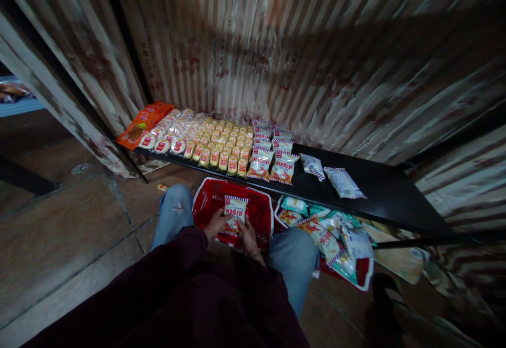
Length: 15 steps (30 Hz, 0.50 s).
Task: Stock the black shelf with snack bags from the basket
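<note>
Between my knees I hold a snack bag [234, 212] upright, with a striped top edge and red lettering. My left hand [215, 223] is closed on its left side, and my right hand [248, 234] grips its lower right. Beneath and around the bag is a red basket [261, 213] with a white rim. Just beyond, on a black shelf [379, 182], similar snack bags [261, 162] stand in two columns. Two more bags lie apart to their right, a small one [312, 166] and one showing its pale back [343, 182].
Left on the shelf are rows of small yellow packets [221, 145], round white packets [162, 145] and an orange bag [144, 124]. A second basket [366, 279], heaped with snack bags [326, 240], stands right of my knee. A striped curtain [237, 37] hangs behind. A small packet [162, 187] lies on the floor.
</note>
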Tool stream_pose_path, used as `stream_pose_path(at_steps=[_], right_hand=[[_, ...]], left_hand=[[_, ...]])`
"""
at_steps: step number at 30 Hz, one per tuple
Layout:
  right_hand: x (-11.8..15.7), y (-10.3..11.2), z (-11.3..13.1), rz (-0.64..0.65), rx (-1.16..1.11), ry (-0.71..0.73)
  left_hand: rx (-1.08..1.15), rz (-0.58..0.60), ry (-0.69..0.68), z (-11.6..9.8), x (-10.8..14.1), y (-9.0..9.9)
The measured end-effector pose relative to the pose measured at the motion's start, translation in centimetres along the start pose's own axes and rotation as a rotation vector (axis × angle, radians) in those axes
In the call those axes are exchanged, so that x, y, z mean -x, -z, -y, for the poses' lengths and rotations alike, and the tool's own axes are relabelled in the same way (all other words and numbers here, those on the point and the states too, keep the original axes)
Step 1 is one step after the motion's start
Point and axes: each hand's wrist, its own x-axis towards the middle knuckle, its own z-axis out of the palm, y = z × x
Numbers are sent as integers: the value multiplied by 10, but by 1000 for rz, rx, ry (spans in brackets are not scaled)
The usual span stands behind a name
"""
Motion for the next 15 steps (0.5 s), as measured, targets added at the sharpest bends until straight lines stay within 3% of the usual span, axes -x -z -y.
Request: stream_pose_path(at_steps=[6, 15], right_hand=[[-2, 8, -7, 14, -14, -19], [5, 14, 3, -62, -52, 64]], left_hand=[[7, 12, 31, 8, -5, 1], [26, 48, 11, 3, 1, -17]])
